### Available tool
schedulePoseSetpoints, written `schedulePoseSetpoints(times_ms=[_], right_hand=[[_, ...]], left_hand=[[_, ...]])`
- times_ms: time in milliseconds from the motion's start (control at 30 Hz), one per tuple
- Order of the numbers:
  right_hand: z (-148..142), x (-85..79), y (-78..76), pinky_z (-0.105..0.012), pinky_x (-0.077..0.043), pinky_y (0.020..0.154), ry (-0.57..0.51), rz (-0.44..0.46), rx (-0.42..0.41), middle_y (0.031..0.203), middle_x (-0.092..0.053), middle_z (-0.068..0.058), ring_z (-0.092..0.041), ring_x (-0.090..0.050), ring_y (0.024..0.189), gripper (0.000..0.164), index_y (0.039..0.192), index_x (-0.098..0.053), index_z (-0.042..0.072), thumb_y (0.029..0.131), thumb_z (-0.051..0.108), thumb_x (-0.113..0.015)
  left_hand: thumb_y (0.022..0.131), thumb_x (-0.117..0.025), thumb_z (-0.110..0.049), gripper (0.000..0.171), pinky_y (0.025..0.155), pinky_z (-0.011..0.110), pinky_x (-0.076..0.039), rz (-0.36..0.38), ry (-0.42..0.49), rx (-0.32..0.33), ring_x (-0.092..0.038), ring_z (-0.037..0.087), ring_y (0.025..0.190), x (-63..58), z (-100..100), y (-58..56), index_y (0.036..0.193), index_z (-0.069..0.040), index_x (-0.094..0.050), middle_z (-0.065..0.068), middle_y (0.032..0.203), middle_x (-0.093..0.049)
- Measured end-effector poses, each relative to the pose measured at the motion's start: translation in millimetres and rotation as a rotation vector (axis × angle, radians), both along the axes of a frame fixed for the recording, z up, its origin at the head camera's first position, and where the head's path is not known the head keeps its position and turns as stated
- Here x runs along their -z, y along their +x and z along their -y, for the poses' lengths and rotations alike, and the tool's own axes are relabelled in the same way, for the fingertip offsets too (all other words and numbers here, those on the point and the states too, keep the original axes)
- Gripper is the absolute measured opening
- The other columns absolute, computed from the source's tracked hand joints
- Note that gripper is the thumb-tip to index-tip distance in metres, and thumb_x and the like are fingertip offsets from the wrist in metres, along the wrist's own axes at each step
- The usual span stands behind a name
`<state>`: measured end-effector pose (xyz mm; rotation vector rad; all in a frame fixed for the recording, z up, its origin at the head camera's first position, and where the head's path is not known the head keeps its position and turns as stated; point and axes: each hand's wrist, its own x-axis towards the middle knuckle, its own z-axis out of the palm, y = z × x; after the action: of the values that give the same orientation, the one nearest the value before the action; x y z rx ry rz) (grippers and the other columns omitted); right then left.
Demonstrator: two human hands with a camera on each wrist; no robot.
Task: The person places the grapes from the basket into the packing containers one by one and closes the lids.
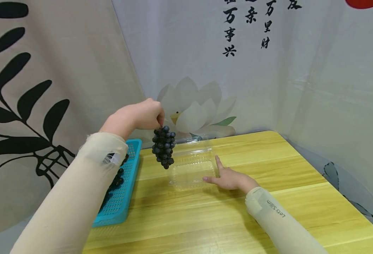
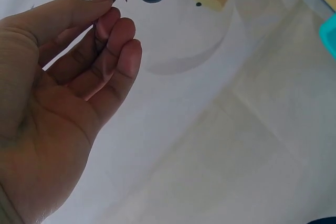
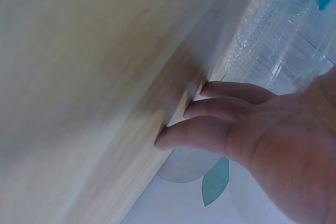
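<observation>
Pale cloth (image 1: 316,81) backs your desk (image 1: 173,220). Your left fingers (image 2: 121,72) pinch the stem of the grapes (image 1: 164,147), which hang below, long axis near vertical, left of the box (image 1: 191,173). Your right fingers (image 1: 219,163) spread, ungrasping, by its right side. Your left sleeve (image 1: 78,183) hides part of the basket (image 1: 131,183); the box's clear edges blur.

Curtained corner, looks indoors; home nook or set-up booth, cannot tell which. Evidence: printed cloth (image 1: 304,81) hanging behind left fingers (image 1: 156,110) and right fingers (image 1: 218,163). Pale lotus (image 1: 192,120) just beyond the left ones, black leaf print (image 1: 34,98) off to their left, Chinese characters (image 1: 250,16) above the right ones. Wood-grain table (image 1: 211,215) beneath both, far edge close to the cloth.
</observation>
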<state>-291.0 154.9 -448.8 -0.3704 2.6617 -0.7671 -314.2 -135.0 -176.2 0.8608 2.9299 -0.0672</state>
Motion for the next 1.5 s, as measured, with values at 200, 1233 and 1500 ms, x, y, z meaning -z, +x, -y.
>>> schedulePoseSetpoints(times_ms=[200,1233,1500], right_hand=[[0,0.0,0.9,-0.06,-0.035,0.128,-0.003,0.005,0.006,0.161,-0.043,-0.035,-0.047,-0.048,0.15,0.126,0.167,0.024,0.013,0.095,0.082,-0.052],[0,-0.4,2.1,-0.068,-0.027,0.129,0.013,0.039,0.052,0.169,-0.029,-0.034,-0.051,-0.026,0.16,0.123,0.169,0.022,0.023,0.092,0.086,-0.05],[1,-0.8,2.0,-0.068,-0.03,0.127,0.007,0.035,0.061,0.169,-0.03,-0.033,-0.05,-0.028,0.16,0.126,0.169,0.021,0.024,0.089,0.09,-0.05]], left_hand=[[0.093,-0.055,0.007,0.027,0.07,0.033,-0.045,-0.016,0.029,0.049,-0.052,0.02,0.077,7.3,-11,-4.1,0.084,-0.009,-0.075,0.006,0.09,-0.069],[0.095,-0.045,0.011,0.049,0.057,0.03,-0.018,0.036,0.023,0.155,-0.013,0.013,0.06,57.1,-89,-24.6,0.059,-0.021,-0.032,-0.004,0.062,-0.017],[0.099,-0.048,0.008,0.047,0.057,0.029,-0.026,0.007,0.008,0.168,-0.02,0.013,0.058,63.5,-104,-31.2,0.062,-0.02,-0.043,-0.004,0.062,-0.029]])
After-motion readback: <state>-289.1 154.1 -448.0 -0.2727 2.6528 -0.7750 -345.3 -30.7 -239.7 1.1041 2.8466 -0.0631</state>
